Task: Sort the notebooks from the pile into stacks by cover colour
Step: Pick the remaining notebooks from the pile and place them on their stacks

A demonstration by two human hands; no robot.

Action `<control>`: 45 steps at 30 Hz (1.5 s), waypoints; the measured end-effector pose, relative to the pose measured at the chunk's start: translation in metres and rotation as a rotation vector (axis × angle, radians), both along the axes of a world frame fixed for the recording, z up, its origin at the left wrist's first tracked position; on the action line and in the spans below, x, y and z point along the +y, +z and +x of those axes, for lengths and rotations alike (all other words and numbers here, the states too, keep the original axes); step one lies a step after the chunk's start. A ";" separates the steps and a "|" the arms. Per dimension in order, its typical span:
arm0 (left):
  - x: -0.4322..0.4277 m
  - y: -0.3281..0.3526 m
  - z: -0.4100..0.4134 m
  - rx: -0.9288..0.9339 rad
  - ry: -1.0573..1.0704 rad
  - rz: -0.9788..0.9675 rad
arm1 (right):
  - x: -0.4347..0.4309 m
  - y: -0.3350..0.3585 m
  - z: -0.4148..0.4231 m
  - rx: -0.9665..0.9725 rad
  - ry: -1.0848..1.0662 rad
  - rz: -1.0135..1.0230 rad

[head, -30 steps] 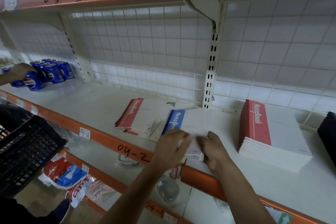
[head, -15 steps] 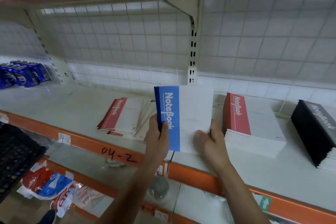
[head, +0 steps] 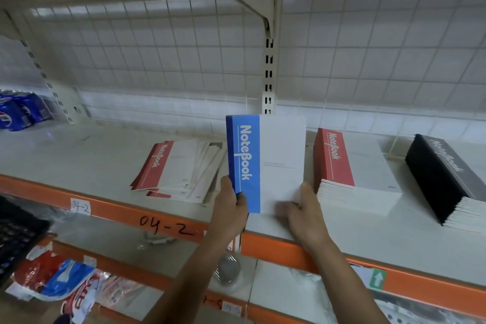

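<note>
I hold a blue-spined notebook (head: 265,160) upright above the shelf's front edge. My left hand (head: 231,205) grips its lower left corner at the blue spine. My right hand (head: 302,208) pinches its lower right corner. To the left lies a loose, fanned pile (head: 178,171) with a red-spined notebook on top. Right of the held notebook sits a neat red stack (head: 352,173). A black stack (head: 447,179) lies further right, partly cut off by the frame.
The white shelf (head: 79,155) has an orange front rail marked 04-2, with a wire grid behind it. Blue soda cans (head: 18,110) stand at the far left. A black basket (head: 18,234) sits lower left, above packets on the lower shelf (head: 52,279).
The blue notebook went from lying on the shelf to being lifted upright in both hands. The view shifted right, bringing the black stack into sight.
</note>
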State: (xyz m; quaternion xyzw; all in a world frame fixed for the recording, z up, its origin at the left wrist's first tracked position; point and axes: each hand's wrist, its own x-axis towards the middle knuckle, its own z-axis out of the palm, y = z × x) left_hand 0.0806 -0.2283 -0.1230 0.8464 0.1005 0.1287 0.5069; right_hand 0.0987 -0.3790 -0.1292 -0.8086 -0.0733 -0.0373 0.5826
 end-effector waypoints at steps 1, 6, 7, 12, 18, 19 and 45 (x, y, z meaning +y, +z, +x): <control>-0.002 0.004 -0.001 -0.021 -0.005 -0.009 | -0.001 0.004 -0.002 -0.033 -0.016 -0.010; -0.020 0.021 -0.001 -0.140 -0.006 -0.069 | -0.015 0.024 -0.008 -0.179 -0.082 -0.051; -0.027 0.024 0.000 -0.157 -0.011 -0.086 | -0.020 0.028 -0.009 -0.194 -0.090 -0.052; -0.060 0.039 0.006 -0.219 -0.069 -0.143 | -0.052 0.040 -0.014 -0.244 -0.187 -0.027; -0.113 0.052 0.018 -0.254 -0.125 -0.130 | -0.107 0.044 -0.018 -0.279 -0.153 -0.127; -0.123 0.052 0.020 -0.257 -0.142 -0.130 | -0.118 0.045 -0.018 -0.289 -0.156 -0.170; -0.421 0.075 0.045 -0.117 -0.538 0.263 | -0.452 0.077 -0.012 -0.252 -0.274 -0.376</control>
